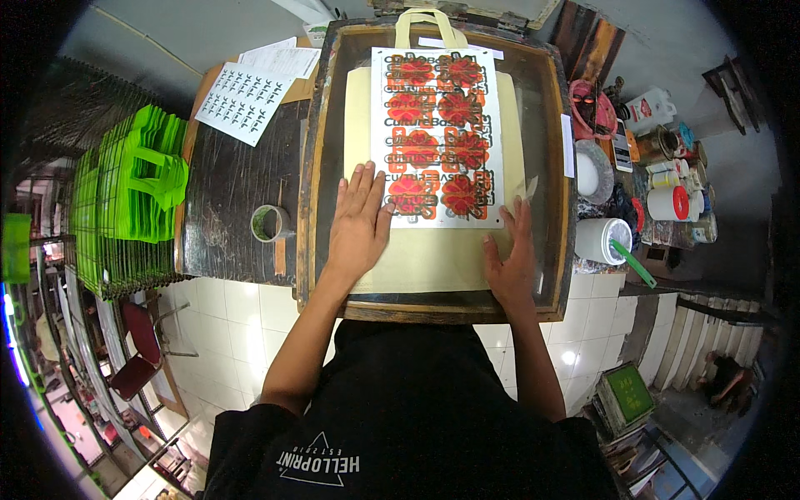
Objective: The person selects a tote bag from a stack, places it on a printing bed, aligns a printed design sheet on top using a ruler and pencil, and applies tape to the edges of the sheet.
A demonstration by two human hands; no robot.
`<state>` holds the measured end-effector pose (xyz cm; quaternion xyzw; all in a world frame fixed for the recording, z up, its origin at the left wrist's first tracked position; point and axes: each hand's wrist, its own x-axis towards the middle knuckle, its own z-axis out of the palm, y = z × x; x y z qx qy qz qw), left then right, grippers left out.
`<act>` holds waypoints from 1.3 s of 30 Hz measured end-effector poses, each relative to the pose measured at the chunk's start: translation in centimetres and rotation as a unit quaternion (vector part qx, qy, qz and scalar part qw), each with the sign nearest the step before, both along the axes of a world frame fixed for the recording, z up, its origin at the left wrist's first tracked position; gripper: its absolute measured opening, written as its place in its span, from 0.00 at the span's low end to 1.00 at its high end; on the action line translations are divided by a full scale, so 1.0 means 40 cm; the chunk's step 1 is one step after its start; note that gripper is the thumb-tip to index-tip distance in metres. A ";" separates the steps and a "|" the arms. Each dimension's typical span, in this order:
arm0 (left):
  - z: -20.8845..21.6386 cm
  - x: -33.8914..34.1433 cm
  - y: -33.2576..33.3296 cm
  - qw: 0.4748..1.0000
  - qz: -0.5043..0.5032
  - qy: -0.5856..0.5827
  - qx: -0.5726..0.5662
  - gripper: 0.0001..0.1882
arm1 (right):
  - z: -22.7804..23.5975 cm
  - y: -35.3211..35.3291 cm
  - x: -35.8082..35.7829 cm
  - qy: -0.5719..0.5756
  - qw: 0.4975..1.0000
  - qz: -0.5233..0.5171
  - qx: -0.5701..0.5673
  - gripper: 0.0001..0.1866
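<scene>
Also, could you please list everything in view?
Fabric tote bag: one, pale yellow, centre
Patterned paper sheet: one, white and red, on bag
Framed wooden panel: one, brown, beneath bag
Wooden table: one, dark, left
Printed papers: several, white, upper left
Round tape roll: one, greyish, on table
Flat stacked pieces: many, green, far left
Round plastic tub: one, white, right
Slim stick: one, green, in tub
Assorted containers: several, mixed colours, right
Chair: one, maroon, lower left
Other person: one, dark clothing, lower right
Shirt: one, black, bottom
Left hand: one, bare, sheet's left edge
Right hand: one, bare, beside sheet's right edge
</scene>
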<state>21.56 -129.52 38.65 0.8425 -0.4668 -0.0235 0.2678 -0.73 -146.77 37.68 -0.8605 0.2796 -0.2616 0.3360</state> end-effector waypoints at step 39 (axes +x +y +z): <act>0.012 -0.137 0.084 0.996 -0.013 -0.051 0.070 0.33 | 0.004 0.040 -0.036 0.000 0.997 0.067 -0.040 0.45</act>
